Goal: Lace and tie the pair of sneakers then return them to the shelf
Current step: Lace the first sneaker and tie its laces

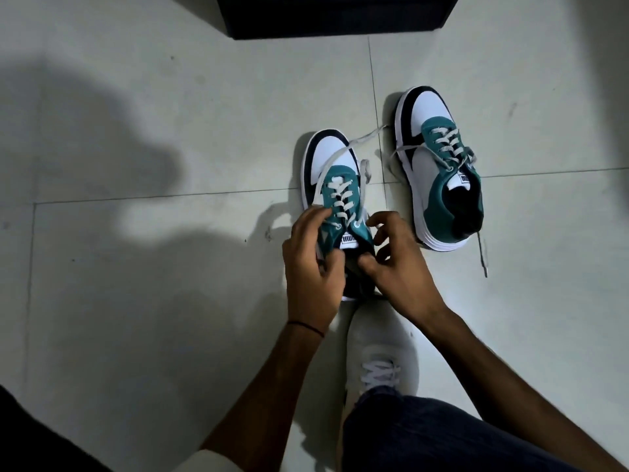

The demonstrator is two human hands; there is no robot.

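**Lacing the near sneaker**

Our left hand (311, 267) pinched the lace (328, 172) beside the near sneaker (335, 195) on the floor (136, 267). Our right hand (396, 264) curled at its collar, fingers apart. The lace looked limp, best gripped near its tip. The far sneaker (439, 172) sat untied.

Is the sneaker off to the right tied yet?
Untied. The right sneaker is laced, but its lace ends trail loose on the floor.

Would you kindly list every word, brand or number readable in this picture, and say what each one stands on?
"PUMA", upside down in this view, on the tongue label of the sneaker being laced.
Tongue label of the other sneaker: dark print, too small and tilted to read.
Nothing else bears text.
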